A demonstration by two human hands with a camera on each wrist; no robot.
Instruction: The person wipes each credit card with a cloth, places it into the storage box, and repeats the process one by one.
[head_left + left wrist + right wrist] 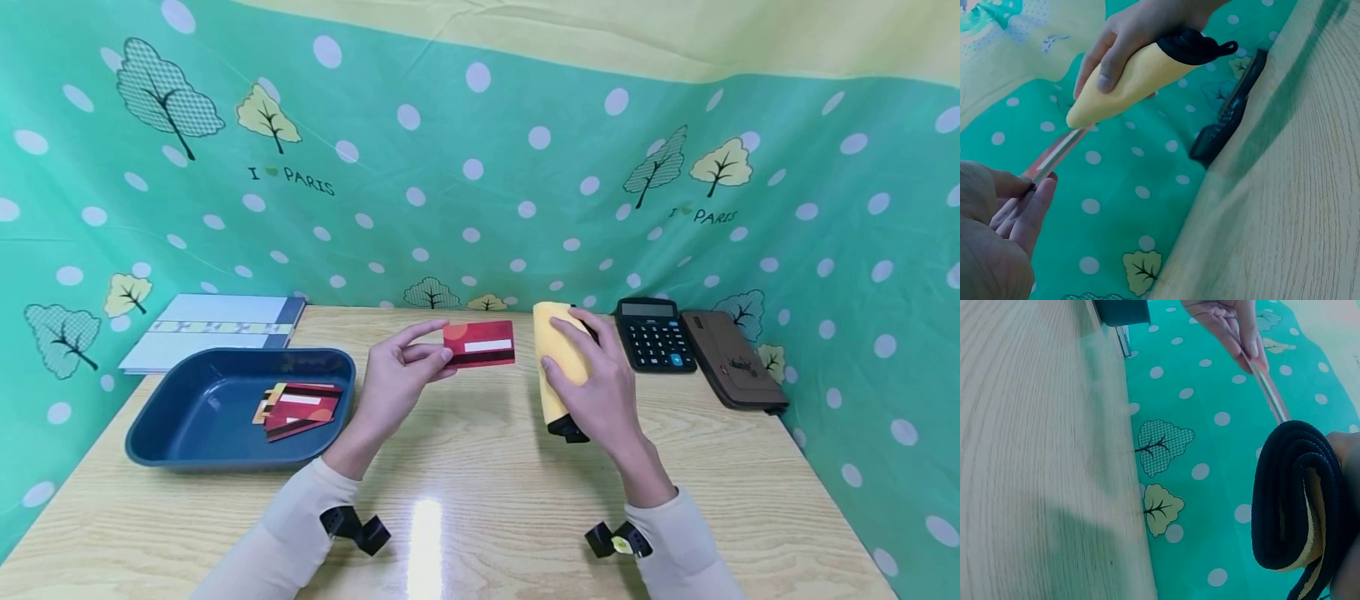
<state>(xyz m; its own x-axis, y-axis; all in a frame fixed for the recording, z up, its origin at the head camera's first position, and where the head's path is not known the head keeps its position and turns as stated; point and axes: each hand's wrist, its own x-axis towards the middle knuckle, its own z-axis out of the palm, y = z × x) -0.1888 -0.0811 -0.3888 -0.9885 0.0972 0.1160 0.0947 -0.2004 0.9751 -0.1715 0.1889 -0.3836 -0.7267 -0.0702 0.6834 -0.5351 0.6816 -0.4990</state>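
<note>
My left hand pinches a red bank card by its left edge, between thumb and fingers. The card is held above the table, its dark stripe and white strip facing the head camera. To the right, my right hand grips a folded yellow cloth with black edging; its folded layers show in the right wrist view. In the left wrist view the card's far end reaches close to the cloth; whether they touch I cannot tell. Several cards, red and yellowish, lie overlapping in the blue tray.
Behind the tray lies a white and blue notebook. A black calculator and a brown zipped wallet lie at the back right of the wooden table. A green dotted curtain hangs behind and at both sides.
</note>
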